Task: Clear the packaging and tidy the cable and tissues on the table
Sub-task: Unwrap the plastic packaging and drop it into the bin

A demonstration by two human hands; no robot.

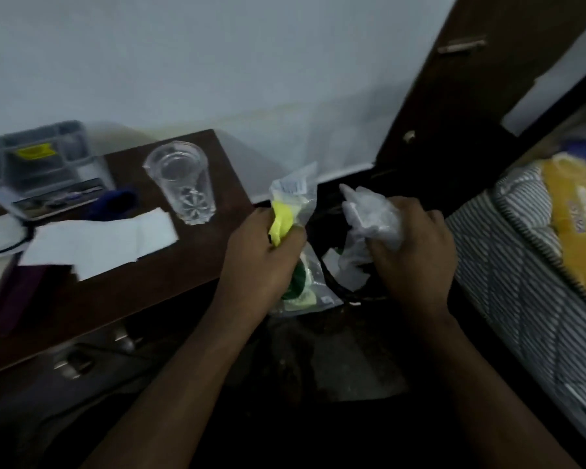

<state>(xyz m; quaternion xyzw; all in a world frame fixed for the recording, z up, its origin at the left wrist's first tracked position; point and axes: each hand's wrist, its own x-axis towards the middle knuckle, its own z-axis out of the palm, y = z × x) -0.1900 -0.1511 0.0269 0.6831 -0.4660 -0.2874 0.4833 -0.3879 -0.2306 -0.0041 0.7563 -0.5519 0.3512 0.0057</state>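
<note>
Both hands held out past the right edge of the dark wooden surface (pixel 142 292), over a dim floor area. Left hand (pixel 261 255) closed around a clear plastic bag (pixel 293 194) with yellow and green contents, fingers pinching it at the middle; top of the bag sticking up above the fist, bottom hanging below it. Right hand (pixel 416 245) closed on a crumpled bundle of clear packaging (pixel 369 214), gripped from the right side. Between and below the two hands, a black rim or cable-like loop (pixel 332 279), too dark to tell which. The two bundles near each other but apart.

On the surface, at the far right corner, an upright clear plastic cup (pixel 183 184), empty as far as visible. Left of it and nearer, white tissues (pixel 99 238) lying flat, spread open. Beside the tissues on the far side, a dark blue object (pixel 115 204), blurred. At the far left, a grey organiser tray (pixel 41 164) with a yellow item inside. At the left edge, a thin black cable (pixel 11 245) curving over something white.

On the right, a bed with a striped mattress (pixel 521 282) and a yellow package (pixel 579 225) lying on it.
</note>
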